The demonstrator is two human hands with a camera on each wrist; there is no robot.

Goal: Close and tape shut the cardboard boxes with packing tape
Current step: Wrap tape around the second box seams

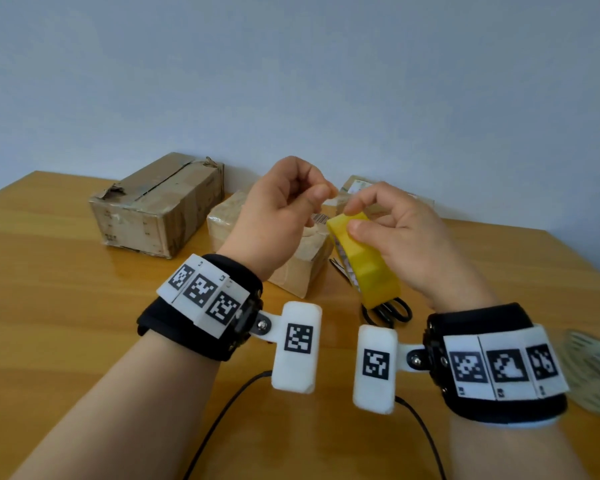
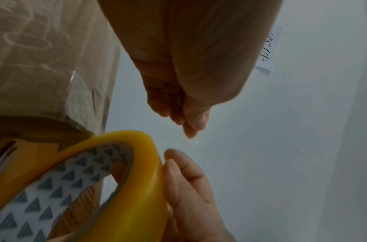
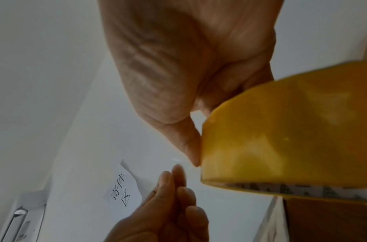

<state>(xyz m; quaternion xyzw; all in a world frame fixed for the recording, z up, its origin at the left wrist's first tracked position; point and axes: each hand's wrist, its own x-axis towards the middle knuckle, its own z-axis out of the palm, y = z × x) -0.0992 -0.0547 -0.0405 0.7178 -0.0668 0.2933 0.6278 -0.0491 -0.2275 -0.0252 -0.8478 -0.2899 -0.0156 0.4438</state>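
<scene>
Two hands meet above the worktop (image 1: 66, 306): right hand (image 1: 399, 237) clamps the yellow tape roll (image 1: 364, 261), left hand (image 1: 278, 216) pinches just beside it, seemingly on the thin, clingy tape end. Cardboard boxes (image 1: 160, 206) sit beyond the hands. Judged light and rigid, the roll suits a rim grip.

Yellow tape roll (image 1: 364, 261), grey-triangled white core, seemingly brown boxes (image 1: 160, 206)

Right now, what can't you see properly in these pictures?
- Clear tape end: head view, left hand pinches something by the yellow packing tape roll gripped by the right hand; too thin to see.
- Black-handled scissors: head view, mostly hidden behind the roll.
- Small brown cardboard box: top covered by both hands.
- Pale round object: cut off by the right edge, blurred.
</scene>
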